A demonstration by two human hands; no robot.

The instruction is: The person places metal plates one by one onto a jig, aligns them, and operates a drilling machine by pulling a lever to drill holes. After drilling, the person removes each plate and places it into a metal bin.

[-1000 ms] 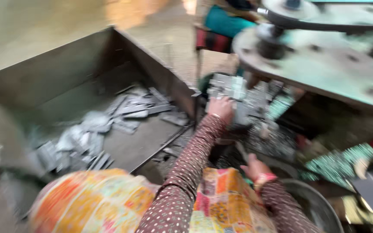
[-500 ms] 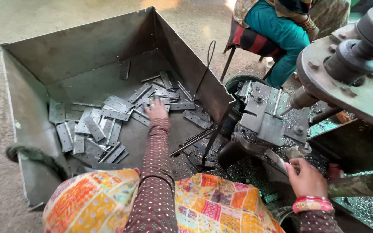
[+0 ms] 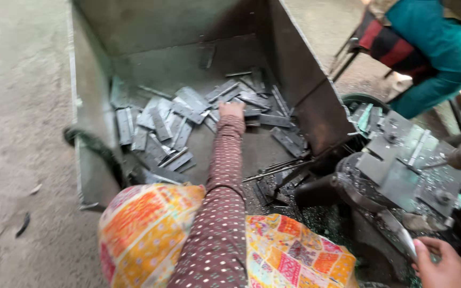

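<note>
Far left of centre sits the big grey sheet-metal bin (image 3: 94,133), open top, sloped right wall, standing on the concrete floor (image 3: 17,106). Right of it, a dark machine (image 3: 401,170) with flat steel blocks and swarf on top; a person in teal (image 3: 438,58) works at far right, separate from the wearer. Near edge: patchwork cloth (image 3: 145,234) over the lap. Bin floor carries a loose heap of flat grey metal plates (image 3: 161,122), mostly left and far, overlapping at odd angles, a few thin rods (image 3: 273,170) near the right wall. Left hand (image 3: 232,111), dotted maroon sleeve, reaches into the bin and rests on the plates near the middle of the heap; fingers curled down onto them, can't tell whether one is actually gripped. Right hand (image 3: 444,264) at near right corner, beside the machine's lower edge, fingers bent around a slim metal lever or blade (image 3: 401,237), contact partly cut off by frame. Risks, as I read it: bare skin on stamped plate edges means cuts; stacked plates can slide and pinch the fingers; attention is on the bin while the right hand stays at the machine, so a blind move there could catch it; swarf near the lap may snag the cloth.
</note>
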